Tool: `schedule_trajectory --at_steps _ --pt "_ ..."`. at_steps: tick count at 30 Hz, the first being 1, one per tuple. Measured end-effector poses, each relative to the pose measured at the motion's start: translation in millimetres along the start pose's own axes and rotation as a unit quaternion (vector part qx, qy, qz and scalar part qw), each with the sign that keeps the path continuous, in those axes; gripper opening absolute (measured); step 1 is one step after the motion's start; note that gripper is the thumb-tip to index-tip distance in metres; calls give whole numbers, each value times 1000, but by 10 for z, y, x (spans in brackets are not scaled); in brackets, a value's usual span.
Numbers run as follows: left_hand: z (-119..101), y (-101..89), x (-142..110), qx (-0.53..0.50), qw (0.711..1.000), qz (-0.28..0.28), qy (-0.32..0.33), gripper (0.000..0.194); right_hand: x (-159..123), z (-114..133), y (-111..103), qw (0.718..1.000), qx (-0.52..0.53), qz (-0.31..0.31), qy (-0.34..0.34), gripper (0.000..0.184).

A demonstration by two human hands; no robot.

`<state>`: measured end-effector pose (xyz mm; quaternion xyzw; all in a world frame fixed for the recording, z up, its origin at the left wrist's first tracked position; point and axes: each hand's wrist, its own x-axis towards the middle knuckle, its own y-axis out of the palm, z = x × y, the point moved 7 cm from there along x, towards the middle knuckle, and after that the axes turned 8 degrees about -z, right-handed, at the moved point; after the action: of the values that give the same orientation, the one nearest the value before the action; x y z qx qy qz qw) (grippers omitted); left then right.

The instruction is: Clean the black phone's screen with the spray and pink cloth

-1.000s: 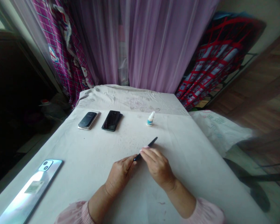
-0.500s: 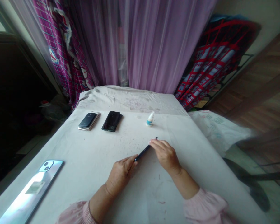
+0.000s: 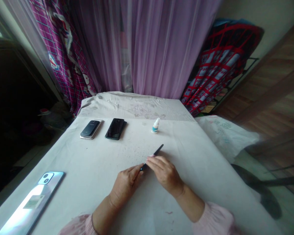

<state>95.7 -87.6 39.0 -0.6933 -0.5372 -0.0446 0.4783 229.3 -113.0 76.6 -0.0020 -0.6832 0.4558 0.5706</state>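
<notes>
A slim dark phone (image 3: 158, 149), seen nearly edge-on, slants up to the right over the middle of the table. My left hand (image 3: 127, 181) is closed around its near end, thumb and fingers pinching it. My right hand (image 3: 165, 173) has its fingers pressed together against the phone's edge, close to the left fingertips. Whether anything small sits under the right fingertips is hidden. Beyond the hands a small white dropper bottle (image 3: 155, 126) with a blue label stands upright.
To the back left, a dark phone (image 3: 91, 127) rests on a lighter one, beside a stack of black phones (image 3: 115, 129). At the left front lies a large shiny silver-blue phone (image 3: 36, 199). A white cloth (image 3: 137, 109) covers the table. Purple curtains (image 3: 156, 49) hang behind.
My right hand has slid down along the phone's edge toward my left hand, baring the far end. My left hand keeps its grip. The view has shifted slightly.
</notes>
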Motion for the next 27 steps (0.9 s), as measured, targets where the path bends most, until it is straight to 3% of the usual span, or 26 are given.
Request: schedule_trajectory --at_steps 6,11,13,16,21,24,27 --pt "-17 20 -13 53 998 18 34 35 -84 -865 -92 990 -94 -9 102 34" --pt "-17 -29 -54 131 982 66 116 37 -155 -1192 -340 964 -56 -67 252 29" --pt "0 -62 -92 142 975 87 146 36 -219 -1249 -408 935 0 -97 341 26" --pt "44 -85 -142 139 970 118 160 33 -358 -1262 -362 871 105 -112 467 27" --pt "143 -34 -162 132 974 145 117 27 -584 -1187 -149 759 234 -112 597 35" --pt "240 19 -158 158 979 118 50 56 -669 -1157 -81 708 278 -137 634 41" --pt "300 98 -195 193 977 89 3 85 -706 -1124 -2 689 307 -142 641 44"
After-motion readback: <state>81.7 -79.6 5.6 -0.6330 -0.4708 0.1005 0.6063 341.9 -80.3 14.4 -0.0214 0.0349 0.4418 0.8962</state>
